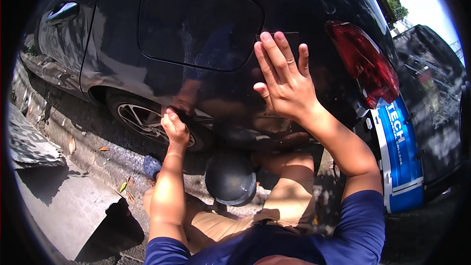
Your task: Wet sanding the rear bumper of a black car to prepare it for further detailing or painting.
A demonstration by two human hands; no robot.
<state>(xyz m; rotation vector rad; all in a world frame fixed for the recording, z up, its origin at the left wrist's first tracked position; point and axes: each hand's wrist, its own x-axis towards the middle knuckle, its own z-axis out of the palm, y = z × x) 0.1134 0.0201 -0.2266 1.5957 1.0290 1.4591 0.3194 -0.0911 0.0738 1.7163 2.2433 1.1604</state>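
Note:
The dark, glossy side of a car fills the space before me. My right hand is raised by the rear panel, fingers spread, just right of the fuel door; whether its palm touches the paint I cannot tell. A thin pale line shows behind its fingertips. Lower and to the left, my left hand is closed, its fingers curled, in front of the rear wheel. Anything inside those fingers is hidden. Whitish streaks run down across the fuel door.
A red tail light sits right of my right hand, with a blue printed panel below. Between my legs is a round black tub-like thing. A blue clog and a grey bent sheet lie left.

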